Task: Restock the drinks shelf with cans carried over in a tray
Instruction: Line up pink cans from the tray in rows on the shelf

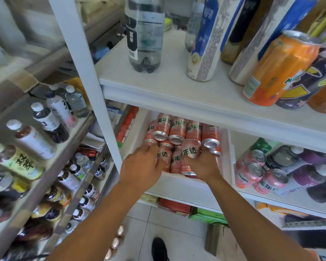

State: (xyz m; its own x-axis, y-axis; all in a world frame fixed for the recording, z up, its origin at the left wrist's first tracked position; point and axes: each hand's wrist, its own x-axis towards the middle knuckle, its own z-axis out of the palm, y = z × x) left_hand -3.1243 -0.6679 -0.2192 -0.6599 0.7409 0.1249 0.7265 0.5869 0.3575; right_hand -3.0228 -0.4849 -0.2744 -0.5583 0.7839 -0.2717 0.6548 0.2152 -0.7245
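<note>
A white tray (179, 182) rests on the lower white shelf (196, 196), packed with several pink cans (178, 129) printed with green characters. My left hand (141, 168) lies over the front-left cans, fingers spread across their tops. My right hand (201, 165) is wrapped around one pink can (189, 150) that is tilted and lifted a little above the others. More of the same pink cans (256, 172) stand on the shelf to the right of the tray, beside purple bottles (307, 178).
The upper white shelf (177, 87) holds a clear bottle (144, 32), tall cartons and an orange can (277, 68). A white upright post (87, 76) borders the tray's left. A second rack of bottles (45, 119) stands at left. Boxes (205, 215) and tiled floor lie below.
</note>
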